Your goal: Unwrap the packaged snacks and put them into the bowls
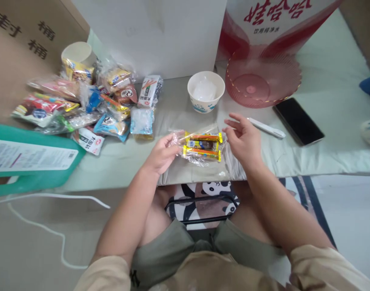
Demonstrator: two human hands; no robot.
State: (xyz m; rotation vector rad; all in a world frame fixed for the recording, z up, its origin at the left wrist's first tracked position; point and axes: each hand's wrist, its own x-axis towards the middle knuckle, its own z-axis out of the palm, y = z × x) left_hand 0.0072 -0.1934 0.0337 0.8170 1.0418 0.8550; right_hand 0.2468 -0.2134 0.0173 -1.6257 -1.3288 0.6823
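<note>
My left hand [164,153] is closed on the left edge of a clear plastic bag [199,161]. Inside the bag lie three slim snack bars [203,144] in yellow and orange wrappers, side by side. My right hand [244,139] is beside the bag's right end, fingers apart and partly bent, with nothing visible in them; whether a fingertip touches the plastic is unclear. Just beyond the bag stands a white paper cup [206,92] with something clear or white inside. Behind my right fingers lies a white pen-like tool [267,127], its near end partly hidden.
A pile of wrapped snacks [112,97] covers the table's left side, near a green jug [33,157]. A pink fluted bowl [263,81] stands at back right, with a black phone [299,121] before it. Boxes [160,36] line the back. A white cable [63,242] hangs lower left.
</note>
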